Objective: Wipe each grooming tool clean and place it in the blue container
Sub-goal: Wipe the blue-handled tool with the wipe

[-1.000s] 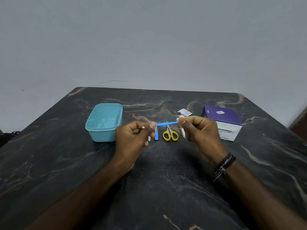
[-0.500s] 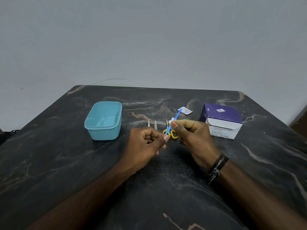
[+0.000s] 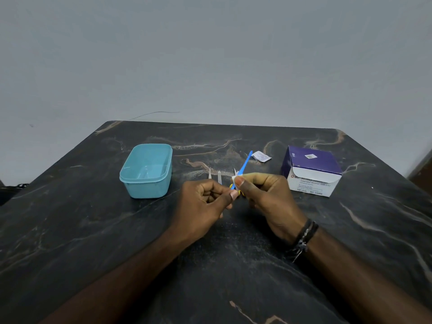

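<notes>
Both hands meet over the middle of the dark marbled table (image 3: pixel 93 230). The left hand (image 3: pixel 203 202) has its fingers curled inward, thumb and forefinger pinching the near end of a thin blue grooming tool (image 3: pixel 244 167). The tool slants up and away from the person, its far tip pointing toward the back right. The right hand (image 3: pixel 266 199) pinches a small white wipe (image 3: pixel 236 180) around the tool's lower shaft, thumb on top, the other fingers folded underneath. A dark braided bracelet (image 3: pixel 304 237) sits on the right wrist.

Behind and partly hidden by the hands, more tools lie on the table: two pale pointed tips (image 3: pixel 214 177) show just left of the blue tool, and a bit of yellow, the handle of a pair of scissors (image 3: pixel 232 186), peeks out between the thumbs. How much of each lies beneath the hands I cannot tell.

The blue container (image 3: pixel 147 170) stands to the left of the hands, well apart from them, open at the top; its inside looks bare from here. On the right stands a purple and white box (image 3: pixel 311 171) with its front flap torn open, printed with small text about alcohol swabs. Between the box and the blue tool's tip lies a torn white sachet (image 3: pixel 261 156), flat on the table. A plain grey wall (image 3: pixel 210 54) rises behind the table's far edge.
</notes>
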`<action>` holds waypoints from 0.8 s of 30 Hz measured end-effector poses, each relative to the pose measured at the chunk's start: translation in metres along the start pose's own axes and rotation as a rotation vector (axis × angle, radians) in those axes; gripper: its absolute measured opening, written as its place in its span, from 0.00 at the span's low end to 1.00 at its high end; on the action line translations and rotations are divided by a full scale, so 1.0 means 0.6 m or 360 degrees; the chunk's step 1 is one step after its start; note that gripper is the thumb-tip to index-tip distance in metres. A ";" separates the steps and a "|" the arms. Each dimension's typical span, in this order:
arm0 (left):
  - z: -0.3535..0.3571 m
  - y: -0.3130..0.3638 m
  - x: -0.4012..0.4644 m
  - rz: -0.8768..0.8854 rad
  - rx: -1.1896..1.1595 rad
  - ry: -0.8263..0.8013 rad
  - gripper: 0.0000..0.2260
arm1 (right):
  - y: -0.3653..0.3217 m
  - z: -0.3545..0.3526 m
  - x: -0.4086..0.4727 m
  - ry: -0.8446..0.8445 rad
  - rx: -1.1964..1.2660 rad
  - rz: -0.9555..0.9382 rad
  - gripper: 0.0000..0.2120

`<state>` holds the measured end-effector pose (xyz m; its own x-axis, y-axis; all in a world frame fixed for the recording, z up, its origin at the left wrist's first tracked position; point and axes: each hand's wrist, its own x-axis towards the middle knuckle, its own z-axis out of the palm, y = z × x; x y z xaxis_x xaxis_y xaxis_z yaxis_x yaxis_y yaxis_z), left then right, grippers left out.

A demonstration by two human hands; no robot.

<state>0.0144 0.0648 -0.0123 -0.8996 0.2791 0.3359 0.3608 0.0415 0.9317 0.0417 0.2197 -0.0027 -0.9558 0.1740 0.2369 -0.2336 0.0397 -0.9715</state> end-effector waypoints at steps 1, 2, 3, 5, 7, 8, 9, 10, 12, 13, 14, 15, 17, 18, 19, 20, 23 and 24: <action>0.000 0.000 0.001 -0.0002 -0.0004 0.0021 0.03 | 0.002 0.002 0.000 -0.0012 0.0016 0.0010 0.11; 0.000 0.000 0.001 -0.0006 -0.0008 0.0037 0.03 | 0.004 0.003 -0.001 -0.0022 0.0030 0.0014 0.11; 0.000 -0.001 0.001 -0.0007 -0.0008 0.0046 0.03 | 0.004 0.004 -0.001 -0.0030 0.0044 0.0013 0.10; -0.001 -0.002 0.001 0.0007 -0.0006 0.0057 0.03 | 0.005 0.003 -0.001 -0.0038 0.0056 0.0014 0.10; -0.002 -0.002 0.000 0.0012 -0.0012 0.0070 0.03 | 0.004 0.001 0.001 -0.0043 0.0061 0.0024 0.10; -0.002 -0.002 0.000 0.0017 -0.0019 0.0074 0.03 | 0.003 0.000 0.000 -0.0046 0.0058 0.0022 0.09; -0.002 -0.001 0.000 0.0025 -0.0029 0.0079 0.02 | 0.001 0.000 0.000 -0.0046 0.0045 0.0017 0.09; -0.002 -0.001 0.001 0.0033 -0.0045 0.0093 0.02 | 0.000 0.000 0.000 -0.0048 0.0028 0.0011 0.09; -0.004 0.002 0.002 0.0063 -0.0089 0.0156 0.03 | 0.001 0.000 0.001 -0.0040 0.0005 -0.0001 0.11; -0.006 0.005 0.004 0.0076 -0.0107 0.0191 0.03 | 0.001 -0.001 0.002 -0.0029 -0.0008 -0.0007 0.12; -0.008 0.009 0.005 0.0085 -0.0126 0.0223 0.03 | 0.000 -0.001 0.002 -0.0011 -0.0023 -0.0015 0.13; -0.011 0.014 0.007 0.0093 -0.0139 0.0260 0.03 | 0.000 -0.002 0.002 0.0017 -0.0037 -0.0022 0.14; -0.018 0.025 0.011 0.0102 -0.0158 0.0353 0.03 | 0.000 -0.006 0.004 0.0085 -0.0038 -0.0012 0.12; -0.023 0.033 0.014 0.0089 -0.0173 0.0402 0.03 | 0.000 -0.007 0.005 0.0113 -0.0034 0.0000 0.11; -0.030 0.040 0.016 0.0068 -0.0190 0.0456 0.02 | -0.002 -0.008 0.005 0.0133 -0.0032 0.0010 0.10; -0.037 0.046 0.019 0.0042 -0.0214 0.0509 0.03 | -0.003 -0.009 0.006 0.0148 -0.0029 0.0015 0.10; -0.074 0.065 0.035 0.0004 -0.0371 0.0647 0.04 | -0.006 -0.010 0.008 0.0191 -0.0018 0.0034 0.08; -0.089 0.073 0.041 0.0018 -0.0399 0.0694 0.05 | -0.007 -0.010 0.009 0.0195 -0.0020 0.0037 0.07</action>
<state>-0.0049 0.0222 0.0442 -0.9343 -0.1512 0.3228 0.3491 -0.2058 0.9142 0.0389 0.2266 0.0027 -0.9319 0.2936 0.2130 -0.2085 0.0467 -0.9769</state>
